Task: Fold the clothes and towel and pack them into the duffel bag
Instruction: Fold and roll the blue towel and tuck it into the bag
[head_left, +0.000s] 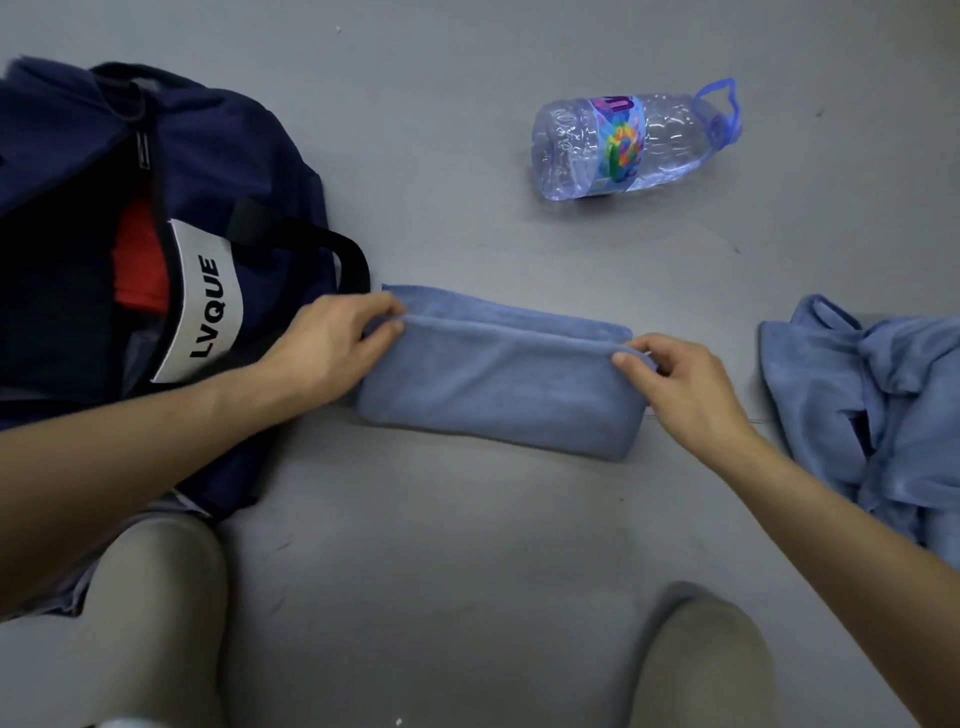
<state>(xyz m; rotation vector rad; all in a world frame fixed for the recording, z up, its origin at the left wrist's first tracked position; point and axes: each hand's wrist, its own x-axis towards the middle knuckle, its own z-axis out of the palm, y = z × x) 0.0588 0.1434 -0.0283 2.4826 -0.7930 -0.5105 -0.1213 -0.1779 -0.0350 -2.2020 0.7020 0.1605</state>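
Bag (249, 171) at far left on the grey floor (467, 545), navy, unzipped, white "LVQUE" label (205, 306) along the opening. Red cloth (137, 260) visible inside, dark fabric beside it. Black handle (332, 249) arcs off the bag's right side, just beside the towel's left end.

Left hand (332, 343) reaches across the bag's lower edge; fingers pressed together, pinching the left end of the towel's upper folded edge.

Towel (498, 389), blue, flat on the floor at centre, folded into a long narrow band; a lower layer shows past the top fold line.

Bottle (623, 145), clear plastic, lies on its side well behind the towel, colourful label round its middle, blue carry loop at the right end.

Right hand (675, 384) pinches the right end of the same folded edge, thumb and fingertips closed on the cloth.

Second blue cloth (878, 415), crumpled and unfolded, lies on the floor at the right edge, near the right hand but apart from the towel.

Knees (156, 597) in light trousers at bottom of frame.
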